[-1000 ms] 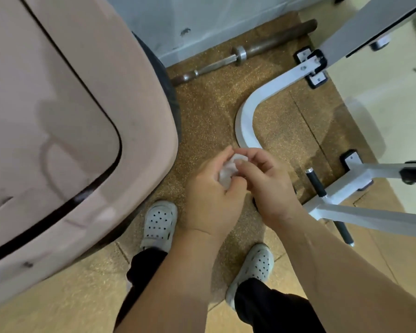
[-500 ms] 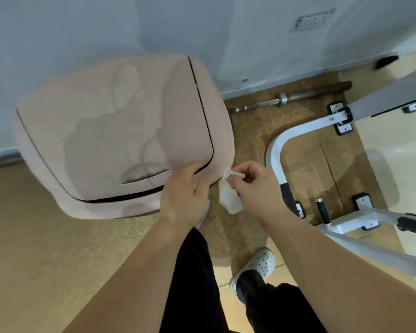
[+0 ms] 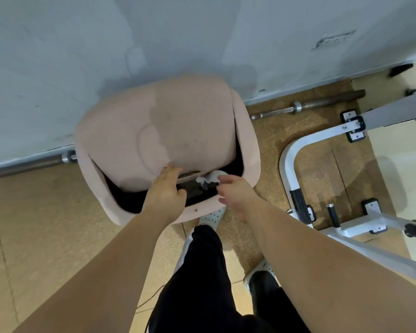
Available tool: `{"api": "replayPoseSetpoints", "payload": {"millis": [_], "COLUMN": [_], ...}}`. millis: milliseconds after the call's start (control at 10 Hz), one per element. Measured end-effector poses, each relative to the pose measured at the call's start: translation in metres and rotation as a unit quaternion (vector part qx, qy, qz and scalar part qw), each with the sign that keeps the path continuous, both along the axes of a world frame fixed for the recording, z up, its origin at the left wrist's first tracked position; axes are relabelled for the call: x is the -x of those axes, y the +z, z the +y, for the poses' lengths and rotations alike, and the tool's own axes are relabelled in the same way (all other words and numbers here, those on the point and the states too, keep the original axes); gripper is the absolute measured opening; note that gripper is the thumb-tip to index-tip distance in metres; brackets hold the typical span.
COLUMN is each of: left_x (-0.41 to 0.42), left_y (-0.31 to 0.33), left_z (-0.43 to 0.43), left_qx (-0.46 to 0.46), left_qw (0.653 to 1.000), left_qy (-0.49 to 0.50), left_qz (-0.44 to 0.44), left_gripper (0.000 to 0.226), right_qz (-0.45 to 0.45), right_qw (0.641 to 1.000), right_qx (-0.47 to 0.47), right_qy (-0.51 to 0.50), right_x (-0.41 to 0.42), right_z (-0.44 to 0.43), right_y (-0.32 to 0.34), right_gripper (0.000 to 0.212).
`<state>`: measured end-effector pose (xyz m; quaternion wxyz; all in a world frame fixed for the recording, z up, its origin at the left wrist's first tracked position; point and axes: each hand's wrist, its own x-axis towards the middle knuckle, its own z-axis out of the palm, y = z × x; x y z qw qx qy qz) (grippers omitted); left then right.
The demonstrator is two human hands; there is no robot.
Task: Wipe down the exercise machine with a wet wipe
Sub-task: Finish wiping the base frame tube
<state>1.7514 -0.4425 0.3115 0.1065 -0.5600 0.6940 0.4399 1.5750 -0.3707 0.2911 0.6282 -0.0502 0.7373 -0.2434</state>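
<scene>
A crumpled white wet wipe (image 3: 210,178) lies in the dark opening of a pink trash bin (image 3: 249,150), free of both hands. My left hand (image 3: 165,188) grips the front edge of the bin lid (image 3: 159,131) and holds it tilted up. Just right of the wipe, my right hand (image 3: 235,192) hovers over the bin's rim with its fingers apart and nothing in them. The white tubular frame of the exercise machine (image 3: 289,159) stands to the right on a brown mat.
A barbell bar (image 3: 310,104) lies along the grey wall behind the bin and the machine. Black-handled bars and brackets of the machine (image 3: 333,216) sit at the right. My legs and white shoes (image 3: 211,218) stand close below the bin.
My left hand has lifted the bin lid, which was down before. The right hand has let go of the wipe, and the wipe now lies inside the opening.
</scene>
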Motion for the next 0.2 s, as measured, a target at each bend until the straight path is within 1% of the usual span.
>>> {"api": "replayPoseSetpoints", "payload": {"millis": [100,200], "left_x": [-0.006,-0.006], "left_y": [0.013,0.030], "left_z": [-0.011,-0.015], "left_qx": [-0.023,-0.030], "left_qw": [1.000,1.000], "left_qy": [-0.007,0.000], "left_qz": [-0.003,0.000], "left_gripper": [0.060,0.057], "right_qz": [0.020,0.050], "right_qw": [1.000,0.997], "right_qx": [0.008,0.020], "right_qy": [0.007,0.062], "right_x": [0.002,0.010], "right_z": [-0.001,0.003], "right_y": [0.022,0.051], "right_gripper": [0.044,0.047]}}
